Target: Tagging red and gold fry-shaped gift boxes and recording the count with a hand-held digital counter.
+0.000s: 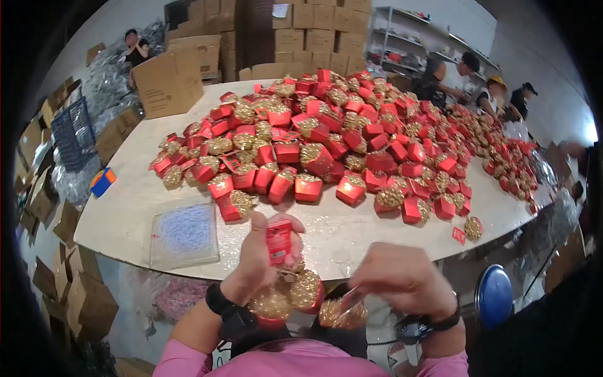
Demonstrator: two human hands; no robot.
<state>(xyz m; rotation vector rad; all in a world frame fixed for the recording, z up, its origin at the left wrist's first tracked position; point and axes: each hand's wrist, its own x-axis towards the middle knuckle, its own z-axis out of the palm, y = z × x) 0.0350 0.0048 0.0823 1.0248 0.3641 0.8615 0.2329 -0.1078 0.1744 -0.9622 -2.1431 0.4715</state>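
Note:
My left hand (pixel 254 254), palm up with its fingers curled, holds a small red printed tag (pixel 279 242) between thumb and fingers. Just below it hang two glittery gold ornaments with red bases, a gold ornament (pixel 270 304) and another gold ornament (pixel 305 290), close to my lap. My right hand (pixel 402 276) is closed and somewhat blurred, its fingertips pinched on something thin that I cannot make out. Directly beneath those fingertips is a third gold ornament (pixel 344 314); whether the hand bears its weight is unclear. A heap of red-and-gold ornaments (pixel 308 188) covers the table beyond.
On the pale table (pixel 125 182), a shallow clear tray (pixel 212 254) of thin whitish strands lies at left. A blue-and-orange box (pixel 102 182) sits at the left edge. A cardboard box (pixel 168 81) stands behind. At right is a blue round stool (pixel 494 295); several people work farther back.

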